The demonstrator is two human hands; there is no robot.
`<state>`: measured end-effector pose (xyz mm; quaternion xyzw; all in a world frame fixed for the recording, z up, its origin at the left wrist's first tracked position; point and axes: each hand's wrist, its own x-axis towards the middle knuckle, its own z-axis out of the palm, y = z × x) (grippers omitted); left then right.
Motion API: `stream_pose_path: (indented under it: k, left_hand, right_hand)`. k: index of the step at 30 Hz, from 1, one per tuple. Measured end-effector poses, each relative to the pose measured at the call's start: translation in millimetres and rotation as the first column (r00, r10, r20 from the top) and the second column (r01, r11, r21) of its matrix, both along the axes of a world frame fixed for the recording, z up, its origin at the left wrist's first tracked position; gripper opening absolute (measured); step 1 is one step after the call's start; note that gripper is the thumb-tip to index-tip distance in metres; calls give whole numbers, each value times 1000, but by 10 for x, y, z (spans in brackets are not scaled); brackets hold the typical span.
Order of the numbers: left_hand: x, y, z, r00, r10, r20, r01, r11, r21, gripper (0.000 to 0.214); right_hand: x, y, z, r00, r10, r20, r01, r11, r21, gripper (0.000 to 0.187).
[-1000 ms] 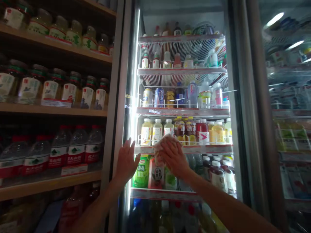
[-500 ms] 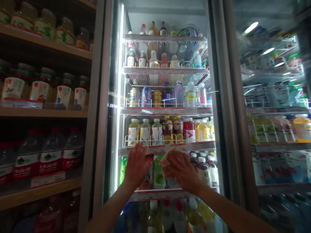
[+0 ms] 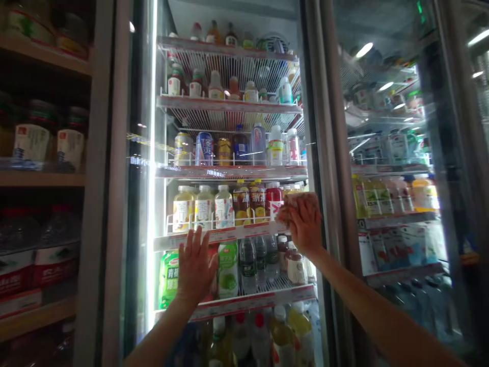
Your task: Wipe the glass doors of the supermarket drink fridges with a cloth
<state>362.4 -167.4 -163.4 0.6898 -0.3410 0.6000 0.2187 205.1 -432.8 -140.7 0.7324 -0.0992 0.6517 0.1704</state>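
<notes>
Crumpled cloth (image 3: pixel 286 213) right of centre, gripped under the right hand (image 3: pixel 307 232), at the display fridge's (image 3: pixel 229 173) glass door! Left hand (image 3: pixel 195 270) lower, left of centre, fingers apart, palm to the glass; contact, can't tell. Behind it all, mid-frame: pale tea bottles (image 3: pixel 204 209) and a red-drink bottle (image 3: pixel 274 196) share a shelf, blue can (image 3: pixel 204 149) above, clear bottles (image 3: pixel 248 265) below.

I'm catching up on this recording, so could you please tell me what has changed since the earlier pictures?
Relative to the fridge, the right hand has moved rightward with its cloth, to near the fridge's right edge. The left hand has come rightward from the left edge. Nothing was taken hold of or let go; the three white-capped bottles stayed on their shelf.
</notes>
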Motion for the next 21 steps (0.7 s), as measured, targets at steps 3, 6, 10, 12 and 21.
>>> stream_pose_path:
  k: [3, 6, 10, 12, 21]
  left_hand:
    - [-11, -18, -46, 1000, -18, -10, 18, 1000, -4, 61]
    - [-18, -36, -91, 1000, -29, 9, 29, 1000, 13, 63]
    - [-29, -57, -108, 999, -14, 43, 14, 1000, -2, 63]
    - [-33, -57, -115, 999, -12, 39, 12, 1000, -4, 61]
    - [9, -34, -204, 1000, -21, -11, 21, 1000, 16, 57]
  right_hand:
    - [-124, -181, -356, 998, -10, -69, 6, 998, -59, 48]
    - [-216, -316, -496, 989, -18, -145, 2, 994, -105, 50]
    - [-199, -397, -162, 998, -65, -9, 65, 996, 64, 49]
    - [-174, -353, -226, 998, -62, 28, 60, 996, 71, 51]
    - [-13, 58, -603, 994, 61, -93, -68, 995, -67, 43]
